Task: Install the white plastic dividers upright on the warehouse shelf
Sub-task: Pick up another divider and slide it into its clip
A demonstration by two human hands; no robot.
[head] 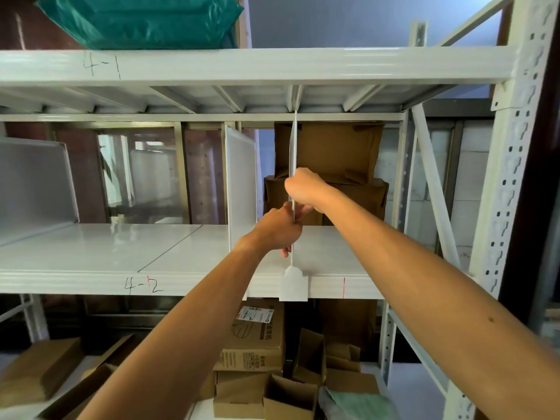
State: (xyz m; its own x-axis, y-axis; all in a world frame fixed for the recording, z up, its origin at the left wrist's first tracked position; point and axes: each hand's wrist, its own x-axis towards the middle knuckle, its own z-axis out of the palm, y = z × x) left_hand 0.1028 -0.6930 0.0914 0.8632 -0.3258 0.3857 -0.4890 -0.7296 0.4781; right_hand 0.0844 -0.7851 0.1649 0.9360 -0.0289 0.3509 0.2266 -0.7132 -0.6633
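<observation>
A white plastic divider [293, 147] stands edge-on and upright on the white shelf marked 4-2 [91, 253], reaching from the shelf's front lip up to the beam above. Its white foot clip [293, 284] hangs over the front lip. My left hand [278, 230] grips the divider's front edge low down. My right hand [304, 187] grips the same edge just above it. A second white divider [241, 180] stands upright a little to the left. A third white divider [36, 183] leans at the far left of the shelf.
Brown cardboard boxes [328, 165] are stacked behind the shelf on the right. The upper shelf marked 4-1 [212, 65] carries a green plastic package [142, 19]. A white perforated upright [512, 165] closes the right side. More cardboard boxes [254, 344] lie on the floor below.
</observation>
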